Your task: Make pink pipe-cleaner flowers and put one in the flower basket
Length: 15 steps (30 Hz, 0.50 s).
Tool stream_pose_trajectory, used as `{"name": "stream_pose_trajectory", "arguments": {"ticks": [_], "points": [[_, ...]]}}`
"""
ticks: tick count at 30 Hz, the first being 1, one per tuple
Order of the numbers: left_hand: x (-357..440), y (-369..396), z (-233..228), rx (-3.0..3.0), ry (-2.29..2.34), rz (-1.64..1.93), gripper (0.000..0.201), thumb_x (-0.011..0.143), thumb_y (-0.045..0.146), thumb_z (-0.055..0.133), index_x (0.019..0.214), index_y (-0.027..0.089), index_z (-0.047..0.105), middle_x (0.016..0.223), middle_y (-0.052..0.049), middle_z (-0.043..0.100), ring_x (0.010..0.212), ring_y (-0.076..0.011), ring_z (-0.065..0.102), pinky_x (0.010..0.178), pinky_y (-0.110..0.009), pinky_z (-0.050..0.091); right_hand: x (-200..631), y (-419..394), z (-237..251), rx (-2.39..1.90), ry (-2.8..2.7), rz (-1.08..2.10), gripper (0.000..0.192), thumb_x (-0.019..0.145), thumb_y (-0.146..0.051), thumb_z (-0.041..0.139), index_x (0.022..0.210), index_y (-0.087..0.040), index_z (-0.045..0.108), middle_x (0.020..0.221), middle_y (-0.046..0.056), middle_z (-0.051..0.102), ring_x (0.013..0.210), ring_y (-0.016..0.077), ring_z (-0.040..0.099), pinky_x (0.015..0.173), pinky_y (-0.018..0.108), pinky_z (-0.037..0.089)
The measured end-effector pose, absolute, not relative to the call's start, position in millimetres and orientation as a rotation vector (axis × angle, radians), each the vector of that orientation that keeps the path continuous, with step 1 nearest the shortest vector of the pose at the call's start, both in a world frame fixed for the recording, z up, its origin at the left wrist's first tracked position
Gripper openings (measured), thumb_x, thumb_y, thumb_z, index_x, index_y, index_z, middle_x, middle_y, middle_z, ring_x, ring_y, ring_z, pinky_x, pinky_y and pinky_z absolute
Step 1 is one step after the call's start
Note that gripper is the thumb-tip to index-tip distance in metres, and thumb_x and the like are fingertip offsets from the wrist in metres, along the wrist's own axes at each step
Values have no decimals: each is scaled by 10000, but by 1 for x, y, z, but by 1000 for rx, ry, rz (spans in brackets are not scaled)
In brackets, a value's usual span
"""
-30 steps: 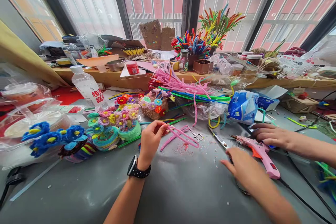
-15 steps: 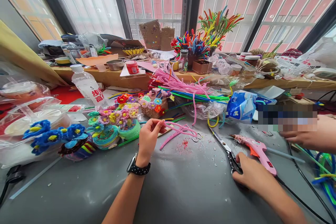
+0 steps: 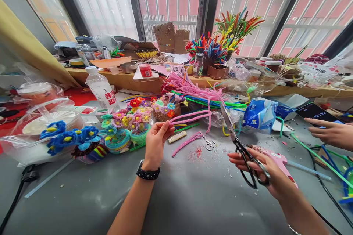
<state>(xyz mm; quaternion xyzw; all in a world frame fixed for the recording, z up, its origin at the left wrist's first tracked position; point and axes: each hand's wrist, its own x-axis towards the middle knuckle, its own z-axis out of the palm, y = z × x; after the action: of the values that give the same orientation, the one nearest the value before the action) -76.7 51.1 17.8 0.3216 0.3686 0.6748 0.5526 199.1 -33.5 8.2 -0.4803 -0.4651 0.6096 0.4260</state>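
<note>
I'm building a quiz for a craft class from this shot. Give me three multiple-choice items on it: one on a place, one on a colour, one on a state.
1. Where does the small pair of scissors lie?
A. on the table between the two hands
B. on the window ledge
C. in the water bottle

2. What colour are the pipe cleaners in the left hand?
A. blue
B. pink
C. yellow

3. How does the right hand have the big scissors?
A. flat on the table, untouched
B. lifted, fingers through the handles
C. tucked under the glue gun

Answers:
1 A: the small scissors rest on the grey table.
2 B: the left hand pinches pink pipe cleaners.
3 B: the right hand holds the big scissors up, blades pointing at the pipe cleaners.
</note>
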Motion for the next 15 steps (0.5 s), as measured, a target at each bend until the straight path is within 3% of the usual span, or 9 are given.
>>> {"name": "stream_pose_trajectory", "arguments": {"ticks": [7, 15], "points": [[-74, 49, 18, 851, 906, 1565, 209, 587, 253, 699, 711, 132, 581, 676, 1, 650, 630, -104, 621, 672, -233, 492, 177, -35, -7, -749, -1201, 1653, 525, 587, -662, 525, 989, -326, 561, 1047, 63, 628, 994, 299, 549, 834, 468, 392], [-70, 49, 17, 904, 973, 1538, 218, 597, 254, 689, 720, 128, 562, 691, -7, 644, 652, -116, 623, 690, -261, 501, 161, -47, -13, -646, -1184, 1825, 565, 605, -634, 535, 1022, -252, 520, 1027, 115, 627, 965, 299, 560, 797, 465, 376]]}}
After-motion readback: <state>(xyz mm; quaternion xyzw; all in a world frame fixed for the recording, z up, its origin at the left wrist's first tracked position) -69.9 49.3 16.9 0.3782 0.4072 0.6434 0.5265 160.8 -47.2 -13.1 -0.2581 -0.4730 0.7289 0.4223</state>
